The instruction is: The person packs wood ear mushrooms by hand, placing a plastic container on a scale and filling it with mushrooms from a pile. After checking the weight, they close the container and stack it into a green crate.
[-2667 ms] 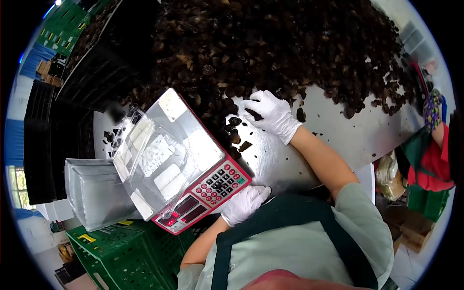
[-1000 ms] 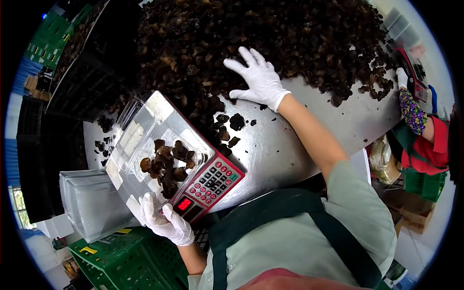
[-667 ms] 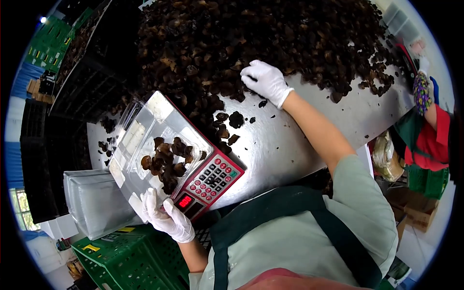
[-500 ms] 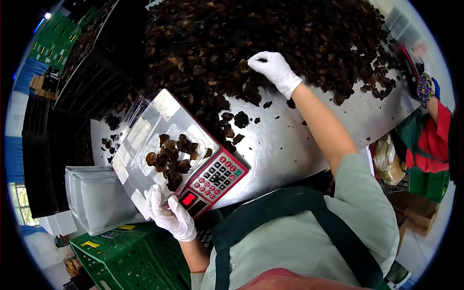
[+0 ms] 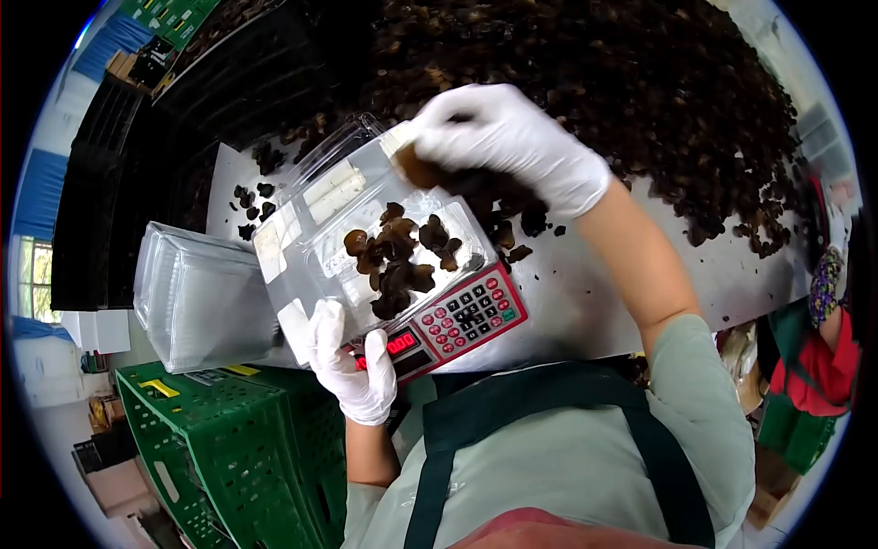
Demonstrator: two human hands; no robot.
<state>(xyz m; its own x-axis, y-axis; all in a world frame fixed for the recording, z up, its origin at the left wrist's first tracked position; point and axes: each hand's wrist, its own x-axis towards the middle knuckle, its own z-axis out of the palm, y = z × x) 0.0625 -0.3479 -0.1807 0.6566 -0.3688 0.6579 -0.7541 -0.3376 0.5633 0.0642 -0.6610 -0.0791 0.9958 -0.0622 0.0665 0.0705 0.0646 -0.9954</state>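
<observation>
My right hand [image 5: 508, 142], in a white glove, pinches a brown mushroom piece [image 5: 419, 166] above the far edge of a clear plastic tray [image 5: 334, 274]. Several dark mushroom pieces [image 5: 395, 256] lie in the tray, which rests on a red scale [image 5: 471, 316] with a keypad and a lit red display. At the scale's near left corner, my left hand [image 5: 355, 364], also gloved, has its thumb and fingers apart on either side of the tray's edge; whether it grips that edge is hard to tell.
A large heap of dark mushrooms [image 5: 622, 82] covers the back of the metal table [image 5: 585, 274]. Stacked clear containers [image 5: 201, 297] stand left of the scale, above a green crate [image 5: 229, 439]. Black crates [image 5: 101, 201] are at the far left. A co-worker's gloved hand [image 5: 837, 229] shows at the right.
My right hand has moved from the heap toward the tray, bringing a mushroom piece. The view has shifted, and my left hand remains at the scale's corner.
</observation>
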